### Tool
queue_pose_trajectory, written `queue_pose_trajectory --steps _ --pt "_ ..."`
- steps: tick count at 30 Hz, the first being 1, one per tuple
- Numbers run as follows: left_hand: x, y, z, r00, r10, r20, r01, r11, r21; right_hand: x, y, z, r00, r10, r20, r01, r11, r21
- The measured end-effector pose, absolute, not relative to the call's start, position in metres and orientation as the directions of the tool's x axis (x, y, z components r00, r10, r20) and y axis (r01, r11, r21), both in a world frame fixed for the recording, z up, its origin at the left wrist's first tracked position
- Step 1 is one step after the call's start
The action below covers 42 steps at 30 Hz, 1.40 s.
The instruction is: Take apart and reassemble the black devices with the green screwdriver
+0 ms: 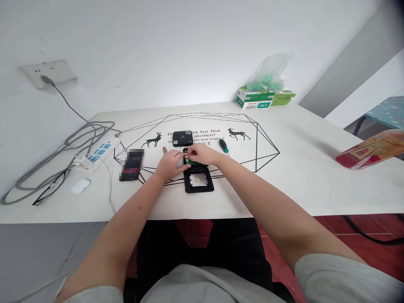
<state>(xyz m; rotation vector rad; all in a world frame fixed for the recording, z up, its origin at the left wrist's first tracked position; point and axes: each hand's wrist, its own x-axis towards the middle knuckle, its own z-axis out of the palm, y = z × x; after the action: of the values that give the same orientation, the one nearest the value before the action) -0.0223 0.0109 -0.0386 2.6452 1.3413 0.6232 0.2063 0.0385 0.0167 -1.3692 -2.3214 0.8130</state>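
A small opened black electronic case (196,166) with a green circuit board (190,162) inside lies on the table in front of me. My left hand (171,164) grips its left side, thumb near the front edge and fingers further back. Over the board, my right hand (202,154) is closed in a pinch; whatever is between its fingertips is too small to make out. Nearer me lies a black square cover (198,188) with a silver plate (198,179) in its middle. Both hands hide part of the board.
A black box (182,138) lies just behind the case, and a green-black screwdriver (224,145) to the right. Leftward are a blurred phone (131,164), a white mouse (81,186), a power strip (102,153) and glasses (52,188). Small boxes (256,98) stand at the back right.
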Motion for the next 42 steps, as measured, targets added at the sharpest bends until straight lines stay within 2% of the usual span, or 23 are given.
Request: queue_pose_trajectory --steps 4,7,11,14,18,23,31,42 --pt "-0.021 0.011 -0.039 0.542 0.783 0.306 0.735 -0.618 0.280 0.239 0.026 0.016 -0.199 0.979 0.037 0.743 0.175 -0.646" --pt "-0.020 0.012 -0.040 0.551 0.778 0.302 0.730 -0.625 0.277 0.256 0.019 0.010 -0.092 0.994 -0.053 0.708 0.028 -0.706" --pt "-0.021 0.014 -0.039 0.559 0.779 0.285 0.720 -0.626 0.298 0.259 0.009 -0.005 -0.080 0.986 -0.148 0.531 -0.083 -0.843" --pt "-0.022 0.016 -0.038 0.570 0.779 0.261 0.712 -0.627 0.316 0.255 0.006 -0.011 -0.066 0.979 -0.191 0.304 -0.162 -0.939" --pt "-0.025 0.021 -0.041 0.562 0.779 0.277 0.690 -0.626 0.362 0.256 0.008 -0.010 -0.097 0.962 -0.257 0.073 -0.251 -0.965" --pt "-0.029 0.026 -0.047 0.531 0.786 0.317 0.662 -0.618 0.423 0.278 0.016 0.003 0.009 0.982 -0.187 -0.056 -0.186 -0.981" --pt "-0.033 0.029 -0.047 0.467 0.826 0.316 0.683 -0.564 0.464 0.302 0.026 0.003 0.199 0.971 -0.135 -0.004 -0.137 -0.991" --pt "-0.039 0.031 -0.047 0.441 0.842 0.311 0.664 -0.539 0.518 0.307 0.036 0.002 0.256 0.963 -0.081 0.182 -0.130 -0.975"
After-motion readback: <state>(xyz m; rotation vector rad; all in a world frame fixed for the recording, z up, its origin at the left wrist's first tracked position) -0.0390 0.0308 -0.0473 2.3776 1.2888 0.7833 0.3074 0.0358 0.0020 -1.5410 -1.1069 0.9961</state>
